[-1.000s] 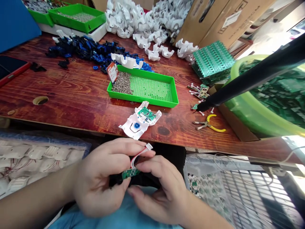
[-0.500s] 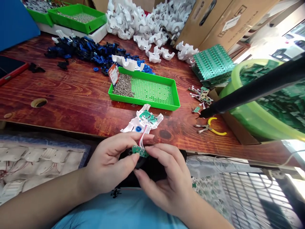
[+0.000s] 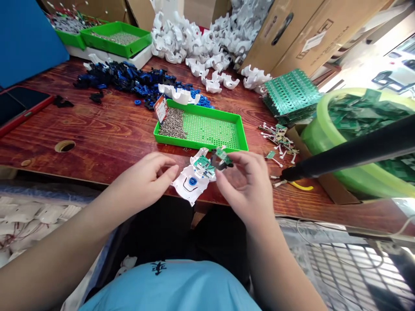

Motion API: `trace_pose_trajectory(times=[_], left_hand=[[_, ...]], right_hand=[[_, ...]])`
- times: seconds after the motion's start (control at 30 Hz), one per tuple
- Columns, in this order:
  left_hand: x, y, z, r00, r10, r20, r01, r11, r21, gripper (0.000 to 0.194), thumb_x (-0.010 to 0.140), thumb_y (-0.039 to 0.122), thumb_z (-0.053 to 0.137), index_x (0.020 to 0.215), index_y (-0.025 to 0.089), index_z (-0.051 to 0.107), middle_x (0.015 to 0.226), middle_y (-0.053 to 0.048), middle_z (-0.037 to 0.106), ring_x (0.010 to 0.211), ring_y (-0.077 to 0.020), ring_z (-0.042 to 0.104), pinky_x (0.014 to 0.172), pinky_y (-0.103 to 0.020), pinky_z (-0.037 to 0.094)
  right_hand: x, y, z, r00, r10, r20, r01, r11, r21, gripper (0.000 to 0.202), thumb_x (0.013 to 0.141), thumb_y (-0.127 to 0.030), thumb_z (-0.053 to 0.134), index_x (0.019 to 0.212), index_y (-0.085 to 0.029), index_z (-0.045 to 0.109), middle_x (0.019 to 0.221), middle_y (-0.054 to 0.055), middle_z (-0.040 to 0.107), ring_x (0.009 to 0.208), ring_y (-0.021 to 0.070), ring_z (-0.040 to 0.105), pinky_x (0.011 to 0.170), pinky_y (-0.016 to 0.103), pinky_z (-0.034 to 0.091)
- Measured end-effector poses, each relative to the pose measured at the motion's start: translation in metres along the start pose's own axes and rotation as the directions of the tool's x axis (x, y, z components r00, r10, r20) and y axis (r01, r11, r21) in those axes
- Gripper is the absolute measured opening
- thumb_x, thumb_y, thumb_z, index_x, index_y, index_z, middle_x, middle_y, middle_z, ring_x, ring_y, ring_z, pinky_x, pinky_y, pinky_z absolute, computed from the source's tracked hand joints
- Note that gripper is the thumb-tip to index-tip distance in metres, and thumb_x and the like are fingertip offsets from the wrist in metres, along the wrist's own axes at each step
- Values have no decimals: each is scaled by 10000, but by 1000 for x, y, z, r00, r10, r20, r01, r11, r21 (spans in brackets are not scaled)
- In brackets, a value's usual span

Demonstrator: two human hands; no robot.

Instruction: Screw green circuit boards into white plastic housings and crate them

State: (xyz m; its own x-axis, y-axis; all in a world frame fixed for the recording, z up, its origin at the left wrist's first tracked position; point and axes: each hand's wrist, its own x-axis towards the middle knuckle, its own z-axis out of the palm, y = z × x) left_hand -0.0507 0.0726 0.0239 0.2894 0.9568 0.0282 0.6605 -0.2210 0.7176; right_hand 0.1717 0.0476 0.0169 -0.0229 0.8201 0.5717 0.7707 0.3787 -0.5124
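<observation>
Between the thumb and fingers of my right hand (image 3: 248,185) is a small green circuit board (image 3: 222,155) on a black plastic piece (image 3: 218,162). It is held over the right side of a white plastic housing (image 3: 188,194) near the table's front edge. Inside the housing sit a larger green circuit board (image 3: 202,164) and a round blue part (image 3: 193,181). My left hand (image 3: 152,175) is just left of the housing, thumb and fingers apart, with nothing seen in it. Whether the held piece touches the housing I cannot tell.
A green tray (image 3: 240,129) with small screws lies behind the housing. Further back are blue and black parts (image 3: 129,80) and white shells (image 3: 194,43). To the right are wired boards (image 3: 280,140), yellow-handled pliers (image 3: 301,186), a green tub (image 3: 319,125) and a dark pole (image 3: 350,147).
My right hand has carried the small board and black piece up and forward to the housing. My left hand has let go of the board and moved left of the housing.
</observation>
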Motion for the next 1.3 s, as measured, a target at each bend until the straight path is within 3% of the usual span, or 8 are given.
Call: trace_pose_trajectory(times=[0.17, 0.33, 0.47, 0.67, 0.8, 0.97, 1.1, 1.3], left_hand=[[13, 5, 14, 992, 48, 117, -55, 997, 55, 328, 885, 447, 451, 947, 212, 671, 1042, -63, 641, 1040, -253, 570, 915, -379, 433], [1, 11, 21, 992, -18, 121, 9, 997, 73, 288, 897, 410, 424, 882, 190, 610, 916, -61, 611, 813, -239, 606, 769, -405, 461], [-17, 10, 23, 966, -135, 219, 184, 958, -222, 264, 903, 463, 458, 1002, 235, 546, 975, -34, 633, 866, -217, 630, 739, -337, 491], [-50, 17, 27, 856, -240, 458, 516, 452, -728, 314, 857, 373, 625, 1121, 268, 491, 1086, 7, 671, 938, -135, 640, 784, -208, 507], [-63, 21, 30, 752, -245, 612, 656, 182, -733, 307, 842, 262, 653, 1134, 223, 569, 1053, -21, 712, 891, -139, 669, 772, -200, 518], [-67, 19, 35, 686, -186, 703, 720, 31, -694, 326, 777, 135, 663, 1099, 190, 663, 977, -46, 747, 861, -176, 691, 742, -219, 526], [-67, 17, 36, 688, -166, 707, 717, 8, -697, 391, 742, 94, 662, 1114, 215, 669, 1021, -34, 742, 915, -178, 682, 742, -206, 515], [-71, 15, 44, 754, -146, 641, 657, 143, -741, 499, 751, 123, 636, 1227, 271, 602, 1173, -28, 691, 1131, -266, 600, 907, -355, 509]], right_hand=[[-11, -8, 15, 961, 175, 213, -211, 964, 161, 283, 780, -278, 648, 1040, -218, 553, 1091, 68, 563, 1033, 184, 575, 872, 344, 533], [-20, -15, 13, 937, 153, 313, -212, 964, 164, 308, 772, -269, 645, 1058, -203, 550, 1059, 69, 587, 978, 184, 595, 825, 335, 538], [-25, -13, 7, 921, 94, 379, -199, 948, 249, 342, 770, -248, 648, 1094, -209, 545, 1118, 72, 571, 1011, 171, 587, 820, 299, 541], [-36, -17, -3, 918, 9, 396, -169, 913, 371, 350, 732, -199, 663, 1065, -175, 558, 1076, 81, 592, 1058, 164, 560, 905, 274, 504], [-40, -20, -10, 889, -49, 455, -147, 910, 387, 370, 733, -198, 671, 1082, -157, 557, 1112, 78, 585, 1071, 137, 560, 947, 231, 472], [-41, -18, -19, 824, -152, 545, -83, 920, 382, 380, 739, -208, 674, 1090, -136, 550, 1154, 86, 554, 1118, 121, 540, 984, 191, 440], [-39, -18, -27, 757, -198, 623, -32, 941, 337, 369, 753, -198, 649, 1101, -139, 541, 1186, 85, 538, 1123, 126, 540, 984, 200, 452], [-42, -23, -32, 708, -232, 667, 120, 970, 209, 299, 844, -215, 561, 1136, -149, 554, 1302, 117, 500, 1203, 177, 498, 1012, 317, 474]])
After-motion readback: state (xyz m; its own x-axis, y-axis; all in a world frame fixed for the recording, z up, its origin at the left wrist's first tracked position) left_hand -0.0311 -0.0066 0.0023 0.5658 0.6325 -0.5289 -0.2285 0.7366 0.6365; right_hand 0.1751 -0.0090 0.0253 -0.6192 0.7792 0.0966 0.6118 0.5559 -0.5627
